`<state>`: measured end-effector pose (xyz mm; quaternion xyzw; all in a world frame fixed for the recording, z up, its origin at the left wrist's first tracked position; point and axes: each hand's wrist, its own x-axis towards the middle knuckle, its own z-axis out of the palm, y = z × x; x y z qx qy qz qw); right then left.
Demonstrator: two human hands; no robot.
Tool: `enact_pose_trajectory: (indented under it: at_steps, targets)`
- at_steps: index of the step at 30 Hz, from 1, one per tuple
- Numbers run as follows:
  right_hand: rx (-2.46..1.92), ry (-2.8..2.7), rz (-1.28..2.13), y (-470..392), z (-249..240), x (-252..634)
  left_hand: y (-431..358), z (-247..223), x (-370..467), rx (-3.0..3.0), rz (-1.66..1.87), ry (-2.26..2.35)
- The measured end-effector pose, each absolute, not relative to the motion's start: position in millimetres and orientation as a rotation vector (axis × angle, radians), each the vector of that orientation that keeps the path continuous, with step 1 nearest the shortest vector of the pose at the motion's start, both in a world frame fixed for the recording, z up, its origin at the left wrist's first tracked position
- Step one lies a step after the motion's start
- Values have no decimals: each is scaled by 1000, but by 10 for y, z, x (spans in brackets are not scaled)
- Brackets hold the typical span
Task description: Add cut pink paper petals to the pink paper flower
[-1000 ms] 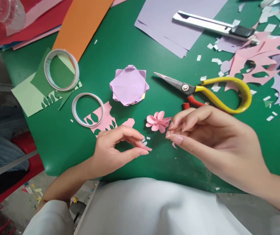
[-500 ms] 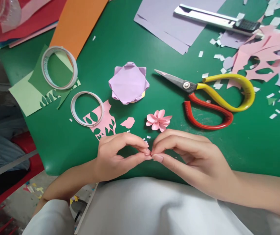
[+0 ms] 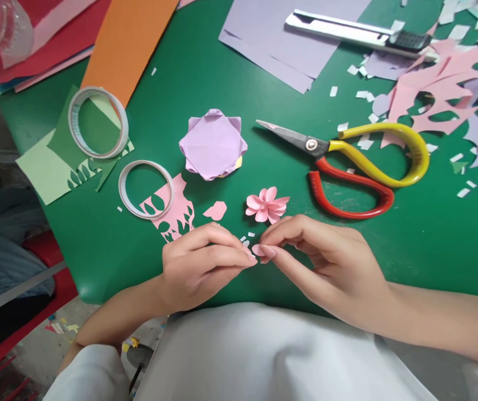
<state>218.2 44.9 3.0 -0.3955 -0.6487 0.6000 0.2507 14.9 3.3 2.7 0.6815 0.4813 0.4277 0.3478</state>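
My right hand (image 3: 326, 264) pinches a small pink paper petal (image 3: 257, 250) between thumb and fingertips. Beside it, my left hand (image 3: 203, 267) is closed, its fingertips pressed together; a pale sliver shows there, too small to make out. A pink paper flower (image 3: 267, 205) with several petals lies just beyond my right fingers. Tiny white paper bits (image 3: 245, 241) are on the table by my fingertips. Past my left hand lie a loose pink paper piece (image 3: 216, 210) and a cut-up pink scrap (image 3: 176, 209).
Scissors (image 3: 311, 145) with yellow and red handles lie at right, a utility knife (image 3: 355, 34) behind them on purple paper (image 3: 264, 50). A folded purple paper shape (image 3: 212, 143) sits mid-table. Two tape rolls (image 3: 124, 131) (image 3: 171, 192) rest at left near orange paper (image 3: 128, 44).
My hands have drawn slightly apart at the fingertips. The petal now shows in my right fingers, and my left fingers have closed together. The view has shifted a little.
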Motion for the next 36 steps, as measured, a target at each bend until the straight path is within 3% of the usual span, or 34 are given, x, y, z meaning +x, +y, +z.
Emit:
enact_pose_trajectory:
  at_steps: [28,36]
  targets:
    - [-945,-2003,1396,464,-24,2189,51,-8,147,1594,1038,1260]
    - [-1039,-1856,1646,480,-11,2170,59,44,154,1296,937,1310]
